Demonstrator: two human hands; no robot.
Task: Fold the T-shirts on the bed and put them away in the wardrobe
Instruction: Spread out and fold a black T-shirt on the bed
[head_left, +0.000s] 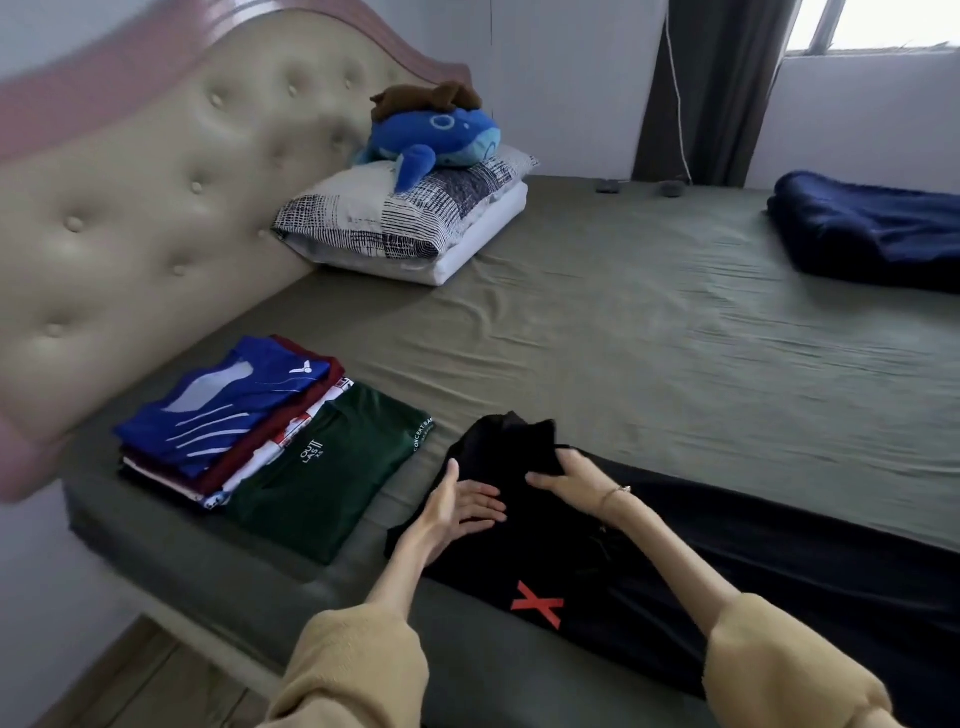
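While left hand (470, 501) flattens black T-shirt (597, 566), right hand (566, 475) pinches its fold.

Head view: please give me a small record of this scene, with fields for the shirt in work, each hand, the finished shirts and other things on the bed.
shirt in work: black T-shirt with red X, partly folded, near bed edge
left hand: flat on the black T-shirt, fingers straight
right hand: grips a fold of the black T-shirt
finished shirts: folded stack, blue on top; green T-shirt folded beside it
other things: pillows with blue plush whale; navy blanket
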